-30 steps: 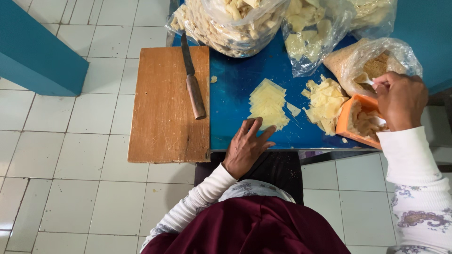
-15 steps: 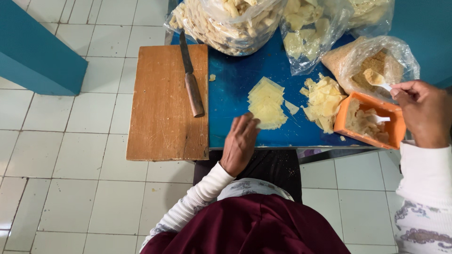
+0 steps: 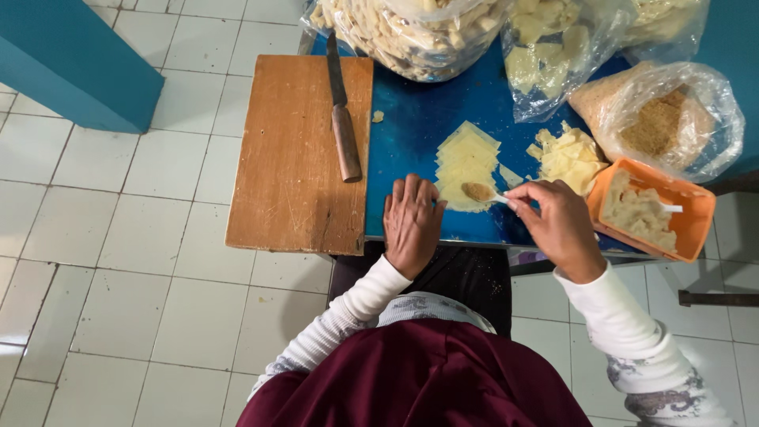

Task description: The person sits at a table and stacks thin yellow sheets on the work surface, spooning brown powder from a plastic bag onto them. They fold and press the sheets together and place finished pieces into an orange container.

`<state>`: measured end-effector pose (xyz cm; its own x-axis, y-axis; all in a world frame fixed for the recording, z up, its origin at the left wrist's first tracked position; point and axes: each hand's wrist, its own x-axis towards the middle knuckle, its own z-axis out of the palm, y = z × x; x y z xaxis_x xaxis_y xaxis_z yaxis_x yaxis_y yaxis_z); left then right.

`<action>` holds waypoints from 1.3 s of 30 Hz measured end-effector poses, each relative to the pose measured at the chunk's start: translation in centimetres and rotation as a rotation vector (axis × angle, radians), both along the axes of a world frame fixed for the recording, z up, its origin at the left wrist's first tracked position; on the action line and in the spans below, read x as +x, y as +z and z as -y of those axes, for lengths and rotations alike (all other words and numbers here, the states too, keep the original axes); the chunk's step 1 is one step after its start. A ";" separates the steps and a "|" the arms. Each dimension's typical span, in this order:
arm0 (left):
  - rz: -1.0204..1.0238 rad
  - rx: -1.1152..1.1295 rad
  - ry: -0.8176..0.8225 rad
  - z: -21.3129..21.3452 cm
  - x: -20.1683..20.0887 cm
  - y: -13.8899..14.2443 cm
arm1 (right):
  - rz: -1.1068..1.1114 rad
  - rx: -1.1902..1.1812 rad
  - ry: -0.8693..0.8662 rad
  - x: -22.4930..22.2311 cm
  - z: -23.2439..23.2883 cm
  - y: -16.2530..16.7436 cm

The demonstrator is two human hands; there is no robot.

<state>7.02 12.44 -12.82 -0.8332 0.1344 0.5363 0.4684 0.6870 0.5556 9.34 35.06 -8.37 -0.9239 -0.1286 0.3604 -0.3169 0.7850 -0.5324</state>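
My left hand [image 3: 412, 221] lies flat on the blue table [image 3: 411, 134], fingers apart, just left of a stack of thin yellow wrapper sheets [image 3: 465, 160]. My right hand [image 3: 558, 224] pinches a small white spoon [image 3: 484, 193] heaped with brown filling. The spoon's bowl hovers over the near edge of the wrapper stack. A second loose pile of wrappers [image 3: 571, 158] lies to the right of the stack. An orange tub [image 3: 653, 210] of pale filling with another white spoon in it sits at the right.
A wooden cutting board [image 3: 296, 158] overhangs the table's left side, with a knife [image 3: 342, 119] lying on it. Clear plastic bags of pale pieces [image 3: 411, 32] and brown crumbs [image 3: 664, 119] line the far edge. White tiled floor [image 3: 118, 261] surrounds the table.
My right hand has left the orange tub and moved left with a loaded spoon to the wrapper stack. My left hand has stayed beside the stack. The view has come closer.
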 end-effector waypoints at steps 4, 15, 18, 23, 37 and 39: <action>-0.008 0.077 -0.061 -0.3 0.1 0.0 | -0.159 0.196 0.018 0.5 0.9 -0.3; 0.039 0.331 -0.218 -0.9 -0.1 1.3 | -0.324 0.507 0.054 2.6 -0.3 0.6; 0.056 0.343 -0.235 -1.1 0.0 1.2 | -0.323 0.457 0.040 2.8 -0.9 0.7; 0.083 0.323 -0.262 -1.8 -0.8 0.9 | -0.298 0.261 -0.176 3.8 -5.3 1.9; 0.027 0.045 -0.370 -1.2 -1.0 -0.5 | -0.395 0.312 -0.203 0.3 -5.8 1.4; 0.015 0.033 -0.371 -1.1 -1.0 -0.4 | -0.236 0.156 -0.133 1.7 -2.1 -0.2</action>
